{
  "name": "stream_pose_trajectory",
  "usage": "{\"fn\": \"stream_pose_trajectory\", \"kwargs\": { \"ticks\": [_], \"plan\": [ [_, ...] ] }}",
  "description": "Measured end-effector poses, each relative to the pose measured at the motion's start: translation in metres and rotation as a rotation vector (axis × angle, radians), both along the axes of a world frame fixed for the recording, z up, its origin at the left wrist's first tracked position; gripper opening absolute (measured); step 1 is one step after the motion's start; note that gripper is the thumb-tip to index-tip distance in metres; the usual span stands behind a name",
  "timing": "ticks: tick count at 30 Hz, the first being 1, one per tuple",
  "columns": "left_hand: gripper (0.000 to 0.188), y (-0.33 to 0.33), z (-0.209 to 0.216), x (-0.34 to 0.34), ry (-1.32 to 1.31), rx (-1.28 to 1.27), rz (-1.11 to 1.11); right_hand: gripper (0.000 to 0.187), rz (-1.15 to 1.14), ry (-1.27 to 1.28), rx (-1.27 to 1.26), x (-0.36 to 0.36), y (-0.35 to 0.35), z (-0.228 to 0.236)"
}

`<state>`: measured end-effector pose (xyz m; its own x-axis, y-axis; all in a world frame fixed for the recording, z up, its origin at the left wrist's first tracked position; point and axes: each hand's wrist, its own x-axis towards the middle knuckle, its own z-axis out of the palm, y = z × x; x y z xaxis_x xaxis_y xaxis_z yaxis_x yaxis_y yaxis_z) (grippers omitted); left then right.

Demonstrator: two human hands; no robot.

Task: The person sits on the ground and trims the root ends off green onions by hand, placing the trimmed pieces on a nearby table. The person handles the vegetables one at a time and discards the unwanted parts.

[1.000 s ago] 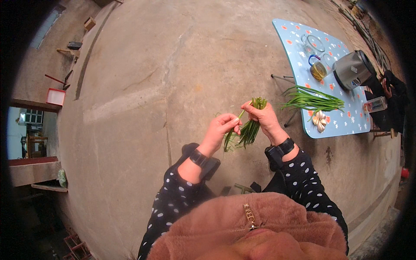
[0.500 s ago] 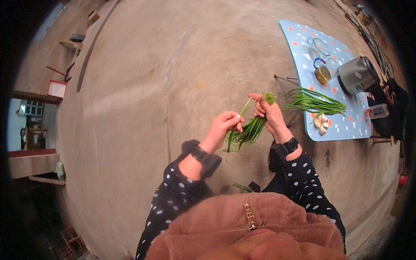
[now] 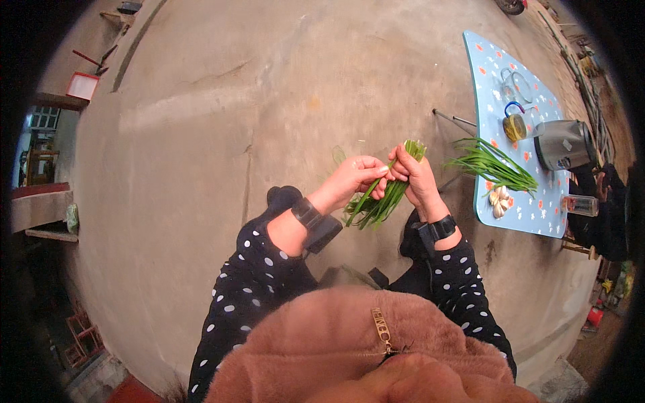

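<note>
My right hand [image 3: 416, 176] is closed around a bunch of green chives [image 3: 377, 209]. The pale stalk ends stick up above its fingers, and the leaves hang down toward the lower left. Close beside it, my left hand [image 3: 361, 180] pinches a chive stalk against the bunch, its fingertips almost touching the right hand. Part of the stalk is hidden by the fingers. Another bunch of chives [image 3: 498, 164] lies across the left edge of the blue table [image 3: 527, 216], its leaf tips overhanging. Garlic cloves [image 3: 498, 201] lie just below that bunch.
On the flowered table are a grey appliance [image 3: 563, 144], a glass cup with yellowish contents [image 3: 514, 127], a clear glass vessel [image 3: 517, 86] and a clear jar [image 3: 580, 205]. A table leg [image 3: 451, 121] juts out leftward. Concrete floor [image 3: 188, 188] spreads left of my hands.
My left hand has moved right and up, bringing the stalk from apart to against the bunch. My right hand still grips the chives. The view has shifted, with the table now farther right.
</note>
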<state>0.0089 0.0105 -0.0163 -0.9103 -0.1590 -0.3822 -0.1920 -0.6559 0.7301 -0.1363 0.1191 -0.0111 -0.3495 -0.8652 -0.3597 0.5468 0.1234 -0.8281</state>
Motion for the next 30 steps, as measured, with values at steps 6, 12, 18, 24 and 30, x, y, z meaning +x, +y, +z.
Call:
{"fn": "stream_pose_trajectory", "kwargs": {
  "ticks": [6, 12, 18, 24, 30],
  "plan": [
    [0.04, 0.005, -0.011, -0.008, 0.031, -0.474, 0.128, 0.028, -0.058, -0.197, -0.001, 0.002, 0.002, -0.006],
    [0.058, 0.014, -0.009, -0.006, 0.098, -0.381, -0.3, 0.036, -0.016, -0.287, 0.019, 0.013, 0.002, -0.006],
    [0.03, 0.019, -0.01, -0.005, -0.023, 0.089, -0.357, 0.024, -0.013, -0.119, 0.005, 0.012, 0.002, -0.002],
    [0.02, 0.016, -0.009, -0.001, 0.076, 0.387, -0.262, 0.024, 0.073, 0.015, -0.055, 0.006, 0.004, -0.001],
    [0.025, 0.015, -0.012, -0.001, -0.014, 0.425, -0.234, 0.031, -0.021, -0.046, 0.08, 0.008, 0.0, -0.015]
  ]
}}
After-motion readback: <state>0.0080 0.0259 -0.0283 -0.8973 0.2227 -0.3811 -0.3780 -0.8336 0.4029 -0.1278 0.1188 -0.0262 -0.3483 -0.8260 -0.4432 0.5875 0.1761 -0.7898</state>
